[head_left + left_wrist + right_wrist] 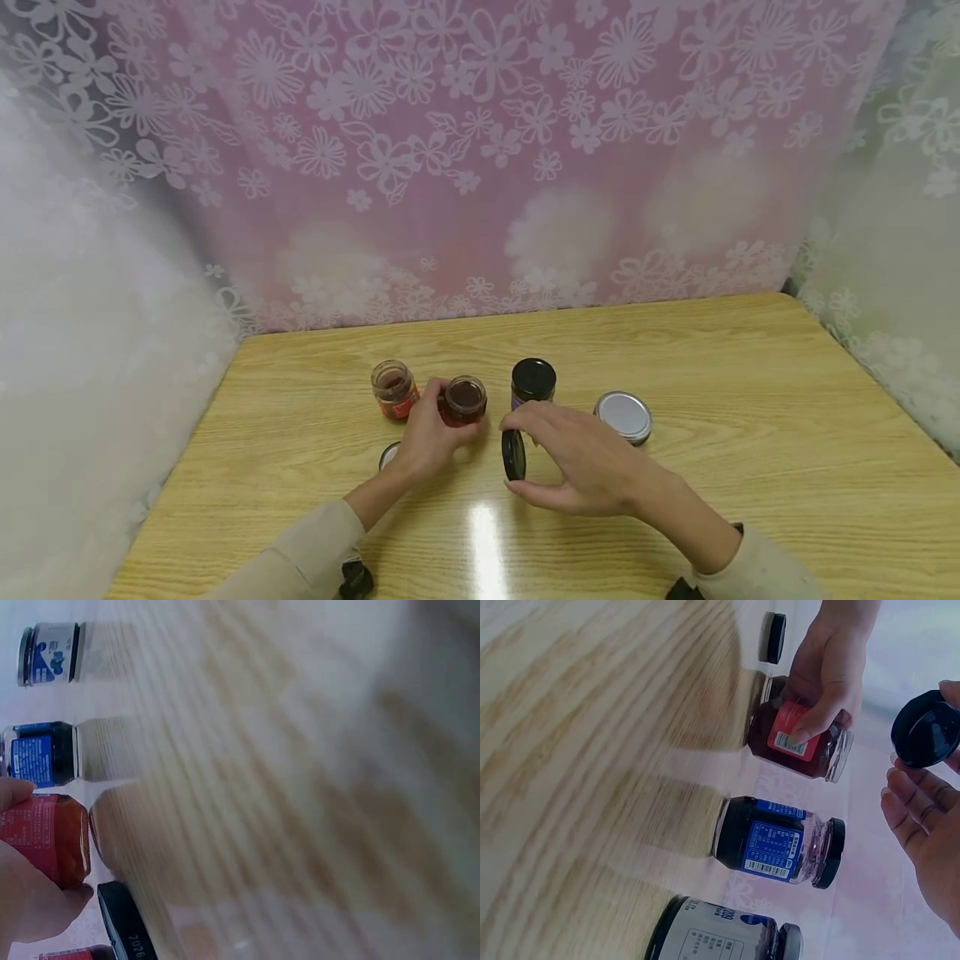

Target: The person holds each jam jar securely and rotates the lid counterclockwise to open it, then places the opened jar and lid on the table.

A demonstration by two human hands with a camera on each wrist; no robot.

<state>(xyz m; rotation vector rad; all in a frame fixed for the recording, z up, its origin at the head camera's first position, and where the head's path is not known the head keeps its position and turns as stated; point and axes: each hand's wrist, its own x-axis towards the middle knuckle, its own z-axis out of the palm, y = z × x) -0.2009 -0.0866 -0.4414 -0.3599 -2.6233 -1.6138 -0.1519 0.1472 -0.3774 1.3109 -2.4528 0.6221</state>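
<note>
My left hand [429, 440] grips a glass jar [467, 400] of dark red jam around its side. The jar has no lid, and its red label [789, 729] shows beside the thumb in the right wrist view. Between the thumb and fingers of my right hand [592, 460] a black lid [513, 455] is pinched on edge, apart from the jar and to its right. A second lidless jar [394, 392] with a red label stands left of the gripped one. Another lid [387, 456], partly hidden by my left wrist, lies on the table.
A blue-labelled jar [769, 838] with a black lid stands behind my right hand. Farther right is a jar with a silver lid [624, 416] and a pale label [716, 934]. The wooden table [750, 400] ends at a pink flowered curtain [465, 167].
</note>
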